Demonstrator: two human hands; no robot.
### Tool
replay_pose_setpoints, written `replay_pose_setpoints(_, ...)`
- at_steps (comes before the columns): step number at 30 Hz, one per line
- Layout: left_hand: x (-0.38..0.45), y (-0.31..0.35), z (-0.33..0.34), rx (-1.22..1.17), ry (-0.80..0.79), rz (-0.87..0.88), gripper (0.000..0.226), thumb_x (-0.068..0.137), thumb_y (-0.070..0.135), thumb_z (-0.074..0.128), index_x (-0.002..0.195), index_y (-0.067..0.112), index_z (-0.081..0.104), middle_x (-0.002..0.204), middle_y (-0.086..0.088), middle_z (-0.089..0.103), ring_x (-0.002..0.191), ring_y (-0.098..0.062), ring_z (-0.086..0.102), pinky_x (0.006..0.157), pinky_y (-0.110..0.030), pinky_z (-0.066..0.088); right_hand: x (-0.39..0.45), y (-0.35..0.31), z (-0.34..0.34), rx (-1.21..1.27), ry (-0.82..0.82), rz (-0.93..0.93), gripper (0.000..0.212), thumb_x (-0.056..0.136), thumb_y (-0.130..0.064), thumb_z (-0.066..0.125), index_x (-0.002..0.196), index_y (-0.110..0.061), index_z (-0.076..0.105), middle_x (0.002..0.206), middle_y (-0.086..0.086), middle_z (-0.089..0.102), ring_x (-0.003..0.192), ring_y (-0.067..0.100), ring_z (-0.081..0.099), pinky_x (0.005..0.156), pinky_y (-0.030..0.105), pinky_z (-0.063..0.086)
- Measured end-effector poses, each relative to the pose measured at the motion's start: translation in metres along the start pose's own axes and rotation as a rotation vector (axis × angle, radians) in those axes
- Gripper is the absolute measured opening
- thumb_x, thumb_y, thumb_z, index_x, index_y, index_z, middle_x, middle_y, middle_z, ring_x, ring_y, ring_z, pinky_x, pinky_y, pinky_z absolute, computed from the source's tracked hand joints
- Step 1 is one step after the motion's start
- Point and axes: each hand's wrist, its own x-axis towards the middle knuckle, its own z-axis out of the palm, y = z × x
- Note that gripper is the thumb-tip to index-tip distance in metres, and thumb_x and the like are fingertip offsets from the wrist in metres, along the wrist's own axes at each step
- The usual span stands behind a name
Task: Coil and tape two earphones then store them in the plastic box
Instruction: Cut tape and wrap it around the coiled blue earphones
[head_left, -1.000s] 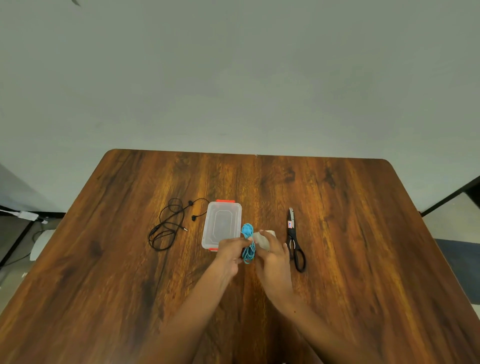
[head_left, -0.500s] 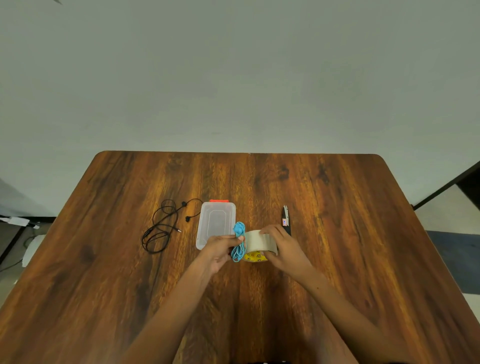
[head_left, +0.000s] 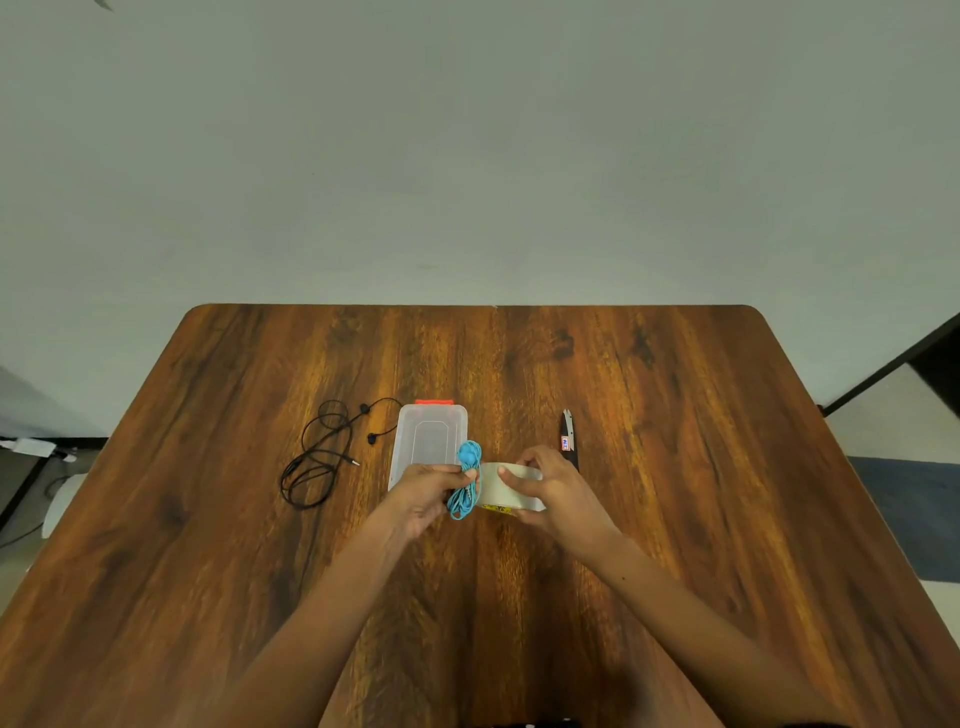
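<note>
While hands (head_left: 431, 488) grip | earphones (head_left: 466, 480) 2 | box (head_left: 429, 436) 1 | tape (head_left: 506, 486) 1

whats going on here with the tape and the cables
A person is taping up earphones. The left hand pinches a coiled blue earphone, and the right hand holds a tape roll against it. The black earphone lies loose on the table left of the closed box. Scissors lie to the right.

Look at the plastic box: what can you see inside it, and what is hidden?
The plastic box looks empty through its clear lid; no earphones are stored yet. Its near corner is covered by the left hand holding the coiled blue earphones, so that part cannot be checked.
</note>
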Motion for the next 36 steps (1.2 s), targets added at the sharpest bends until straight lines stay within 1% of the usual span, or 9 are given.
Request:
replay_pose_setpoints(6,0.001,0.002,0.002,0.011,0.009,0.013,0.033,0.085,-0.007,0.060,0.118,-0.011,0.058,0.118,-0.020,0.061,0.096,-0.024,0.060,0.090,-0.038,0.047,-0.001,-0.009,-0.003,-0.032,-0.024,0.083,0.057,0.082,-0.019,0.072,0.134,-0.023,0.051,0.120,0.008,0.050,0.110,0.025,0.048,0.090,0.034,0.045)
replay_pose_setpoints(9,0.001,0.004,0.009,0.057,-0.028,0.002,0.031,0.085,-0.003,0.063,0.114,-0.010,0.061,0.115,-0.019,0.065,0.104,-0.027,0.062,0.091,-0.036,0.049,0.001,-0.013,-0.001,-0.133,-0.053,0.094,0.055,0.079,-0.015,0.073,0.131,-0.021,0.055,0.114,0.011,0.053,0.108,0.031,0.049,0.086,0.039,0.042)
replay_pose_setpoints(14,0.002,0.010,0.005,0.007,-0.032,-0.034,0.022,0.086,-0.005,0.060,0.108,-0.007,0.061,0.094,-0.013,0.067,0.087,-0.021,0.063,0.080,-0.032,0.051,-0.006,-0.003,-0.004,0.021,-0.024,0.204,0.059,0.073,-0.028,0.078,0.128,-0.021,0.057,0.121,0.003,0.056,0.112,0.022,0.049,0.093,0.034,0.044)
replay_pose_setpoints(20,0.001,0.014,0.003,0.045,-0.025,-0.030,0.025,0.087,-0.002,0.061,0.112,-0.007,0.061,0.092,-0.011,0.067,0.085,-0.020,0.063,0.077,-0.032,0.052,-0.009,-0.009,-0.002,0.151,0.047,0.364,0.061,0.066,-0.039,0.082,0.116,-0.021,0.053,0.113,0.000,0.056,0.102,0.017,0.053,0.074,0.028,0.046)
replay_pose_setpoints(25,0.000,0.011,0.012,0.048,-0.054,-0.032,0.029,0.088,-0.001,0.060,0.116,-0.008,0.060,0.097,-0.011,0.067,0.087,-0.019,0.063,0.073,-0.029,0.053,-0.014,-0.005,0.007,0.184,0.050,0.382,0.057,0.069,-0.034,0.081,0.118,-0.020,0.053,0.120,-0.001,0.057,0.106,0.016,0.052,0.077,0.026,0.046)
replay_pose_setpoints(28,0.003,0.009,0.024,0.091,-0.035,-0.006,0.031,0.086,-0.001,0.062,0.116,-0.009,0.060,0.111,-0.018,0.065,0.086,-0.018,0.063,0.072,-0.028,0.054,-0.017,0.000,0.015,0.238,0.058,0.415,0.056,0.071,-0.023,0.081,0.118,-0.018,0.052,0.120,-0.001,0.057,0.106,0.016,0.055,0.077,0.025,0.046)
replay_pose_setpoints(31,0.006,0.007,0.036,0.152,-0.022,0.019,0.034,0.085,-0.002,0.064,0.117,-0.011,0.059,0.118,-0.021,0.063,0.085,-0.017,0.063,0.079,-0.030,0.053,-0.024,0.006,0.026,0.264,0.079,0.458,0.050,0.079,-0.005,0.070,0.124,-0.017,0.050,0.125,0.000,0.054,0.113,0.017,0.054,0.088,0.029,0.049)
replay_pose_setpoints(33,0.009,0.005,0.041,0.164,-0.017,0.030,0.034,0.084,-0.003,0.064,0.117,-0.013,0.058,0.119,-0.022,0.062,0.084,-0.017,0.063,0.083,-0.032,0.052,-0.028,0.012,0.034,0.261,0.131,0.527,0.043,0.084,0.003,0.058,0.122,-0.017,0.052,0.124,0.001,0.054,0.111,0.018,0.055,0.091,0.031,0.049)
replay_pose_setpoints(36,0.012,0.004,0.042,0.176,-0.001,0.019,0.035,0.084,-0.002,0.064,0.117,-0.012,0.059,0.120,-0.021,0.062,0.094,-0.021,0.063,0.089,-0.035,0.050,-0.027,0.020,0.042,0.204,0.101,0.733,0.032,0.092,-0.008,0.053,0.123,-0.014,0.051,0.124,0.005,0.051,0.107,0.022,0.057,0.084,0.031,0.049)
